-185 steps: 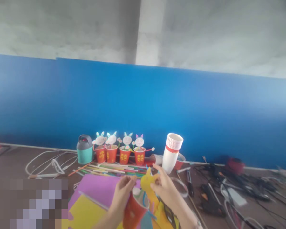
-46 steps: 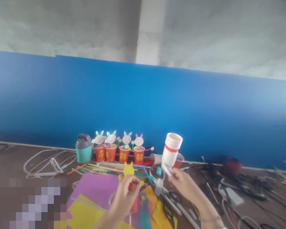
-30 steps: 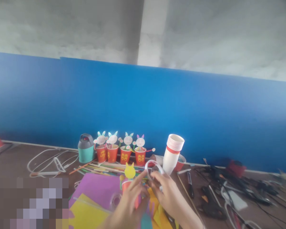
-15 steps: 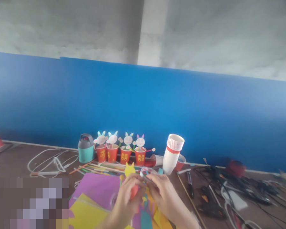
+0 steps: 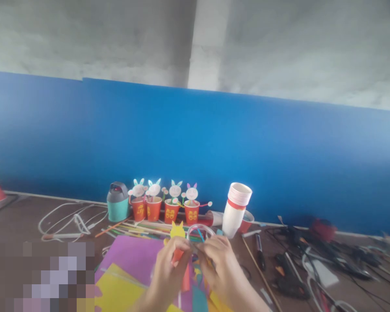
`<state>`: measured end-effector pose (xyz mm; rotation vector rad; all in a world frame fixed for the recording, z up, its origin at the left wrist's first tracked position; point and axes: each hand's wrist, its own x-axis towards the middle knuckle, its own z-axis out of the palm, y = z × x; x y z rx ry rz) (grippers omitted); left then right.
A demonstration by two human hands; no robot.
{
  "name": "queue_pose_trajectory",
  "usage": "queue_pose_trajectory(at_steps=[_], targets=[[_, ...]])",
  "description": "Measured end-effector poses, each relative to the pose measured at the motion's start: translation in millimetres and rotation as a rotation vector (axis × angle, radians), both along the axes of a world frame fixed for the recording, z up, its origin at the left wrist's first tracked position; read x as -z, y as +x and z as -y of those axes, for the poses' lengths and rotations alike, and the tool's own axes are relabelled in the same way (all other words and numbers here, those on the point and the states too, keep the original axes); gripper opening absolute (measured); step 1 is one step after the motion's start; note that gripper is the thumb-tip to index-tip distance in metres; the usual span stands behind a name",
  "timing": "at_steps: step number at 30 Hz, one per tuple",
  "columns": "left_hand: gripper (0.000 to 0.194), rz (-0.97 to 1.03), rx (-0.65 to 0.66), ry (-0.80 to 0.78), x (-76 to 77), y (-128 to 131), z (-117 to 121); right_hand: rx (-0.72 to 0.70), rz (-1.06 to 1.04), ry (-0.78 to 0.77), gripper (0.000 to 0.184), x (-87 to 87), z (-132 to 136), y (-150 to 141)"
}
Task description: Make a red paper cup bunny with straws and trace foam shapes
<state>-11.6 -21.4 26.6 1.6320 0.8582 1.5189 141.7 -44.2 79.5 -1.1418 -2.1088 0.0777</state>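
My left hand [image 5: 169, 271] is closed around an orange-red piece [image 5: 177, 256], mostly covered by the fingers. My right hand [image 5: 219, 264] is pinched close to the left fingertips; what lies between its fingers is hidden. A roll of tape [image 5: 200, 227] shows just behind the fingertips, with a narrow blue strip [image 5: 200, 235] across its opening. Beyond the left hand stands a yellow paper head with pointed ears [image 5: 177, 230]. Under both hands lie a purple sheet [image 5: 134, 255], a yellow sheet [image 5: 118, 284] and a teal piece [image 5: 199, 299].
Several red paper cups [image 5: 191, 214] with rabbit figures line the blue panel [image 5: 214, 143]. A stack of paper cups [image 5: 233, 212] leans right of them, near a black marker [image 5: 259, 251]. Coloured sticks [image 5: 139, 228], a teal-grey container [image 5: 117, 206] and tangled cables [image 5: 338, 255] lie around.
My hands have shifted slightly, bringing their fingertips closer together. The tape roll behind them now shows more fully, and more of the orange-red piece appears below the left hand.
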Motion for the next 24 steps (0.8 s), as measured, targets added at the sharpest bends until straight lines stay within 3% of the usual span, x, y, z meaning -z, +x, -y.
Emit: queue_pose_trajectory(at_steps=[5, 12, 15, 18, 20, 22, 24], targets=[[0.012, 0.012, -0.005, 0.116, 4.8, -1.8, 4.9, 0.009, -0.121, -0.059, 0.031, -1.3, 1.5, -7.5], [0.013, 0.025, 0.016, 0.215, 8.2, -5.2, 8.6, -0.083, -0.676, -0.504, 0.034, 4.9, 3.1, -19.0], [0.011, 0.052, 0.038, 0.211, 4.5, -6.3, 11.6, -0.041, -0.744, -0.527, 0.037, 6.1, 2.9, -18.0], [0.011, 0.195, -0.055, 0.095, -6.8, -8.2, 10.7, 0.195, -0.617, -0.219, 0.033, 2.4, -2.8, 3.1], [0.018, 0.28, -0.108, -0.041, -16.2, -9.0, 6.6, 0.377, -0.398, -0.002, 0.034, 0.9, -10.7, 29.7], [0.022, 0.304, -0.045, -0.238, -23.0, -8.0, 1.0, 0.469, -0.169, -0.06, 0.033, 4.3, -20.6, 60.1], [0.025, 0.367, 0.063, -0.439, -25.0, -5.1, -4.2, 0.647, 0.079, -0.331, 0.033, 13.8, -30.2, 86.6]])
